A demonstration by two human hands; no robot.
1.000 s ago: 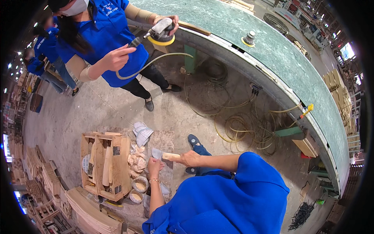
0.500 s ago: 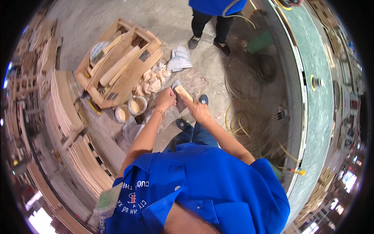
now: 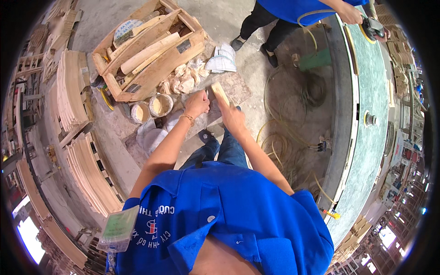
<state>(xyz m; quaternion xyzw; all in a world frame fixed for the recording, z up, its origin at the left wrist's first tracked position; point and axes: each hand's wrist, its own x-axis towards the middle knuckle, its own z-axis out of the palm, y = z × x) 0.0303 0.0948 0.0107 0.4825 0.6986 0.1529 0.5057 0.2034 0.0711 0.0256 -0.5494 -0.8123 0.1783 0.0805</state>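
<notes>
My right hand (image 3: pixel 233 118) grips a pale, flat wooden piece (image 3: pixel 220 94) that points up and away from me. Its far end narrows little, and I cannot tell its exact kind. Just to its left, my left hand (image 3: pixel 197 104) is closed with the fingers curled in; whatever they pinch is hidden or too small to name. Both hands hang over the dusty ground in front of my legs, a small gap between them. Beside my left hand stand two tubs of tan paste, a nearer one (image 3: pixel 140 112) and a larger one (image 3: pixel 161 105).
A wooden tool crate (image 3: pixel 156 68) with sticks and discs stands far left, crumpled tan scraps (image 3: pixel 184 77) beside it. Curved wood stacks (image 3: pixel 73 91) line the left. A green-topped bench (image 3: pixel 366 151) runs along the right; hoses (image 3: pixel 277 144) coil below. A co-worker (image 3: pixel 293 11) holds a sander (image 3: pixel 372 30).
The view has shifted, showing more of the co-worker's hands and sander. The wooden piece now points more upright, its grey far end no longer showing. My hands stay close together.
</notes>
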